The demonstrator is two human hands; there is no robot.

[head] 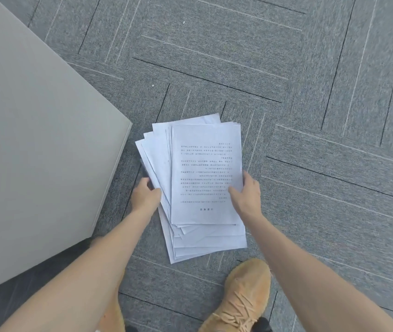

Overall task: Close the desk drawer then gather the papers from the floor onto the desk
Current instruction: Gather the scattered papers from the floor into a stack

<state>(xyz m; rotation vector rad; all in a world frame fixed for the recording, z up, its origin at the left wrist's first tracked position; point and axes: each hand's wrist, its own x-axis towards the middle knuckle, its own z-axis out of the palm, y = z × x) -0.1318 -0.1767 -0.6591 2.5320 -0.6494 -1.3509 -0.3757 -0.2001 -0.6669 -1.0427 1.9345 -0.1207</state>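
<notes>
A loose stack of white printed papers (200,178) is held over the grey carpet at the middle of the view, its sheets fanned and uneven. My left hand (145,197) grips the stack's left edge. My right hand (247,196) grips its right edge, thumb on the top printed sheet. The grey desk top (35,140) fills the left side, with its corner close to the papers. No drawer shows in this view.
Grey carpet tiles with dark and light lines (310,116) cover the floor. My tan laced shoe (243,298) stands just below the papers, and part of the other shoe (111,317) shows under my left forearm.
</notes>
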